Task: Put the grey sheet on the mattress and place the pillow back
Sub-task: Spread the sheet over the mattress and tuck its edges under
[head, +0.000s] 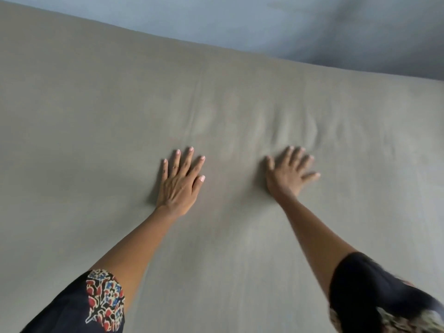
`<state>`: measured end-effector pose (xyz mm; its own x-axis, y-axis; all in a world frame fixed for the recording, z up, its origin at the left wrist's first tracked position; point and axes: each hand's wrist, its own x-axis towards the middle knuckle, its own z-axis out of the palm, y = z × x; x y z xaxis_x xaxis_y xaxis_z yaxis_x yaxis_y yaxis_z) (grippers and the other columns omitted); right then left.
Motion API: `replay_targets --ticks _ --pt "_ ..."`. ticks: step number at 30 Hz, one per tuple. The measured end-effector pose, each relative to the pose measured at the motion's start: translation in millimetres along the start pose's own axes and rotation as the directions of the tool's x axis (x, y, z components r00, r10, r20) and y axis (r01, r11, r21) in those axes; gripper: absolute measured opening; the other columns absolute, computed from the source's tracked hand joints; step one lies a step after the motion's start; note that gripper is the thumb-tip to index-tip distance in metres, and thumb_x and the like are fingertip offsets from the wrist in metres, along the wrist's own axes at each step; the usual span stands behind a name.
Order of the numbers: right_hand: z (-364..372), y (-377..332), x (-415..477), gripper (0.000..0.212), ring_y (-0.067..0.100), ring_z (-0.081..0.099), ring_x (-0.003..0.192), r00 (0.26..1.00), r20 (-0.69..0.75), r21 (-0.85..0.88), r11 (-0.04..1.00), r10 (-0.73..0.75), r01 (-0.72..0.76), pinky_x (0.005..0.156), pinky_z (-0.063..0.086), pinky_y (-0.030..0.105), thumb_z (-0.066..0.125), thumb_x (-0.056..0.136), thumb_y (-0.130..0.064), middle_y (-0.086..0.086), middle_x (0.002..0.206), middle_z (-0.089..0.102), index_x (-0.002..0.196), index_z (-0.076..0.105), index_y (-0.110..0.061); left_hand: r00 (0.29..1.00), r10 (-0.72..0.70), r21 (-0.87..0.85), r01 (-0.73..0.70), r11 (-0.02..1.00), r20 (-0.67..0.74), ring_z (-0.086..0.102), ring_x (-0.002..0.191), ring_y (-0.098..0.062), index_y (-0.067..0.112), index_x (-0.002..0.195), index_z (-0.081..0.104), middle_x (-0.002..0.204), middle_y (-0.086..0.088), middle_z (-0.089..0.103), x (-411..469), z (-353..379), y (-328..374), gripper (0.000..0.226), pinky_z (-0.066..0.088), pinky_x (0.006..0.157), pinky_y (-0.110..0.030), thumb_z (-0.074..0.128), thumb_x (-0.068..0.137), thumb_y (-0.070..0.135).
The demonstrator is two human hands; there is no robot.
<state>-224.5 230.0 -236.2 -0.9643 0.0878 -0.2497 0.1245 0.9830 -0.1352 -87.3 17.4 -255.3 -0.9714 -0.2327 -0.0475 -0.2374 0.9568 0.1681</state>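
Under both my hands lies the grey sheet (120, 140), spread over the mattress; left hand (179, 182) and right hand (289, 175) press flat, fingers straight. Ahead, faint wrinkles (264, 123) remain. No pillow shows, so replacing it looks left.

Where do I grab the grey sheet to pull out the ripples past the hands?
Probably the far edge of the grey sheet by the wall, reaching from above: it is the only edge in view, and the middle lies too flat to pinch.
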Motion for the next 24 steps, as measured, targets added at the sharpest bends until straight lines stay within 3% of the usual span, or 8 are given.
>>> replay_targets --ticks 2,4,6,8,11,14,19,24 --pt "10 -44 -3 0.070 0.031 -0.017 0.144 0.965 0.042 -0.049 0.964 -0.260 0.262 0.106 -0.013 0.065 0.024 0.095 -0.059 0.000 0.159 -0.011 0.152 0.001 -0.025 1.000 0.002 -0.007 -0.002 1.000 -0.003 0.024 0.142 -0.037 0.024 0.144 0.039 0.155 -0.006 0.027 17 -1 -6 0.059 0.018 0.110 -0.059 0.023 0.091 0.045" --pt "14 -73 -13 0.068 0.026 -0.017 0.145 0.845 0.098 -0.074 0.843 -0.525 0.533 0.107 -0.013 0.063 0.022 0.095 -0.060 -0.006 0.159 -0.010 0.152 0.001 -0.028 0.999 0.027 0.016 -0.026 1.000 -0.021 0.026 0.141 -0.037 0.024 0.144 0.040 0.154 -0.006 0.028 30 -1 -12 0.058 0.020 0.110 -0.058 0.024 0.092 0.044" --pt "9 -74 -6 0.068 0.023 -0.013 0.146 0.750 0.109 -0.086 0.746 -0.652 0.661 0.112 -0.008 0.061 0.016 0.093 -0.062 -0.007 0.159 -0.006 0.151 0.005 -0.030 0.997 0.059 0.030 -0.057 0.998 -0.045 0.028 0.140 -0.036 0.024 0.143 0.041 0.153 -0.007 0.030 43 0 -19 0.056 0.020 0.110 -0.056 0.026 0.093 0.042" --pt "1 -51 21 0.067 0.023 -0.009 0.146 0.817 -0.008 -0.089 0.814 -0.577 0.574 0.113 -0.008 0.056 0.019 0.092 -0.059 -0.004 0.159 -0.003 0.151 0.008 -0.029 0.993 0.088 0.038 -0.085 0.996 -0.075 0.031 0.139 -0.035 0.023 0.142 0.042 0.152 -0.007 0.033 56 -1 -26 0.054 0.017 0.111 -0.051 0.028 0.093 0.041" --pt "-16 1 68 0.066 0.027 -0.006 0.146 0.986 -0.125 0.008 0.993 -0.113 0.114 0.115 -0.003 0.057 0.032 0.097 -0.050 0.003 0.160 -0.003 0.152 0.008 -0.024 0.984 0.159 0.077 -0.153 0.985 -0.081 0.033 0.138 -0.034 0.025 0.142 0.042 0.152 -0.007 0.034 79 -4 -38 0.054 0.014 0.110 -0.048 0.029 0.093 0.043" --pt "-22 9 82 0.071 0.031 -0.008 0.146 0.984 -0.076 0.060 0.985 0.164 -0.159 0.113 -0.003 0.060 0.028 0.095 -0.056 0.008 0.160 -0.004 0.153 0.007 -0.021 0.973 0.221 0.094 -0.215 0.972 -0.059 0.030 0.140 -0.033 0.028 0.143 0.039 0.154 -0.005 0.031 103 -7 -50 0.055 0.013 0.112 -0.049 0.029 0.092 0.046" --pt "2 -81 72 0.078 0.037 -0.012 0.144 0.995 -0.068 0.020 0.997 0.077 -0.075 0.111 -0.008 0.062 0.025 0.091 -0.066 0.012 0.159 -0.006 0.152 0.008 -0.022 0.961 0.273 0.053 -0.271 0.961 -0.033 0.029 0.141 -0.031 0.029 0.143 0.039 0.154 -0.004 0.031 134 -11 -65 0.054 0.016 0.113 -0.051 0.027 0.093 0.045" --pt "27 -192 46 0.076 0.035 -0.014 0.144 0.984 -0.049 -0.032 0.985 -0.172 0.171 0.110 -0.011 0.059 0.022 0.092 -0.066 0.008 0.159 -0.007 0.152 0.003 -0.023 0.972 0.234 0.049 -0.235 0.971 0.028 0.018 0.145 -0.028 0.031 0.147 0.031 0.157 0.000 0.022 162 -30 -120 0.060 0.008 0.115 -0.050 0.012 0.092 0.046"
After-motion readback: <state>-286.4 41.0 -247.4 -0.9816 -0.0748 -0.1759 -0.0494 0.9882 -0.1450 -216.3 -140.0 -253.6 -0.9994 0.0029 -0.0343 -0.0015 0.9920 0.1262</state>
